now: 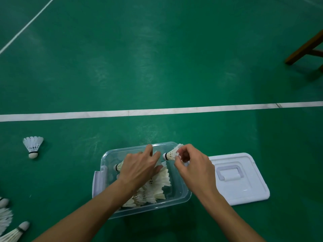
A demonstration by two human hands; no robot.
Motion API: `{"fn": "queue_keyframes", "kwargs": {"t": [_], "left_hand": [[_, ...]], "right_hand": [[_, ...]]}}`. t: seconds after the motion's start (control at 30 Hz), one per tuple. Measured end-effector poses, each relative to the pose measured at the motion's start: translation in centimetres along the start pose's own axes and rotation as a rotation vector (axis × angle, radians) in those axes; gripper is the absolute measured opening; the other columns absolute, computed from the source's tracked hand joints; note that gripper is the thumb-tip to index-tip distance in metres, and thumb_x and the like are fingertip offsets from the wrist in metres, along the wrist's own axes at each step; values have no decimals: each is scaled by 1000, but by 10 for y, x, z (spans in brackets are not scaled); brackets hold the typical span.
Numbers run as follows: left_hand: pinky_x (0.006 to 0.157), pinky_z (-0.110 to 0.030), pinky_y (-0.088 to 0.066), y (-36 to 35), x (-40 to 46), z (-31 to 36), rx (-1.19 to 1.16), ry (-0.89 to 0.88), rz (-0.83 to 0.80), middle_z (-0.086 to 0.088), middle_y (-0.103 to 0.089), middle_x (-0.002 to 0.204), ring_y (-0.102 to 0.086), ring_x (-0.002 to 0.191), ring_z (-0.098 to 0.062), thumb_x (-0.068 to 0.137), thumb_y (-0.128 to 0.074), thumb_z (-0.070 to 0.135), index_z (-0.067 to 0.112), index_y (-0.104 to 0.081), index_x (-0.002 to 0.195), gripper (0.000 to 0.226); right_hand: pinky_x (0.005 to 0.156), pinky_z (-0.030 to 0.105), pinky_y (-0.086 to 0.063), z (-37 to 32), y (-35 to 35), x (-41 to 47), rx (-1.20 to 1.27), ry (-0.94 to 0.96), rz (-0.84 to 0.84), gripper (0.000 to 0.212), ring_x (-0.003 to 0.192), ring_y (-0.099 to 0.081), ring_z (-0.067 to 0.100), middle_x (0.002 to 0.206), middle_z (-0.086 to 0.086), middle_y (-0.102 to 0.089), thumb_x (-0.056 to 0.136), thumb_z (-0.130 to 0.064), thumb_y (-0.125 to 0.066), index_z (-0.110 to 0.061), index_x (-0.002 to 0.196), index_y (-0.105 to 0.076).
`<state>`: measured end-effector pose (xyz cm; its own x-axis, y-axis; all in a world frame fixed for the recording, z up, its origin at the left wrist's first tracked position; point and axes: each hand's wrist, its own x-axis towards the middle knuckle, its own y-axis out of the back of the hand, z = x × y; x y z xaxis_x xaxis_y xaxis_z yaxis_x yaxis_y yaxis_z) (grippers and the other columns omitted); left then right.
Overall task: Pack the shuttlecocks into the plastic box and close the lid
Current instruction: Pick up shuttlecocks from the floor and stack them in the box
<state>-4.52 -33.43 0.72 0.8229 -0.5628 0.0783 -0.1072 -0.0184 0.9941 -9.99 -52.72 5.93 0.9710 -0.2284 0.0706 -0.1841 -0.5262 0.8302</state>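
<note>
Beside box [183, 193]: lid [244, 189], stray shuttlecock [33, 145].

One clear plastic box [183, 196] sits on the floor, and one white lid [244, 189] lies beside it. Two hands are over the box: the left hand [139, 166] and the right hand [194, 165]. One shuttlecock [170, 154] is pinched in the right hand. The shuttlecocks inside the box [157, 187] are piled too closely to count. One lone shuttlecock [33, 145] lies out on the floor, and at least two more shuttlecocks [14, 233] show at the lower left edge. Two white court lines [157, 111] cross the floor. One wooden leg [304, 49] shows at upper right.
</note>
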Motion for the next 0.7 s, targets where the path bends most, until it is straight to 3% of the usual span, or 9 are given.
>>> {"fn": "queue_keyframes", "kwargs": {"t": [0.3,0.5,0.7], "left_hand": [[45,-17,-25,16,-19,-28,-161,48,86,10,-72,104,-58,44,-11,81,-76,67,35,-73,122,53],[44,-18,-32,19,-31,-37,-251,53,157,17,-74,108,-64,52,-8,85,-71,68,41,-71,125,48],[44,-21,-43,11,-34,-38,-282,71,151,17,-76,116,-70,60,-9,79,-73,70,41,-62,132,61]], "right_hand": [[69,38,-59,-2,-5,3,127,61,-76,12,81,-66,4,84,-20,-66,94,-35,-71,-37,96,-59],[77,35,-62,-16,-15,6,223,123,-188,13,85,-68,0,88,-23,-69,95,-32,-73,-37,102,-63],[78,38,-62,-24,-30,15,288,66,-300,18,83,-70,4,89,-16,-69,96,-23,-72,-36,105,-64]]}}
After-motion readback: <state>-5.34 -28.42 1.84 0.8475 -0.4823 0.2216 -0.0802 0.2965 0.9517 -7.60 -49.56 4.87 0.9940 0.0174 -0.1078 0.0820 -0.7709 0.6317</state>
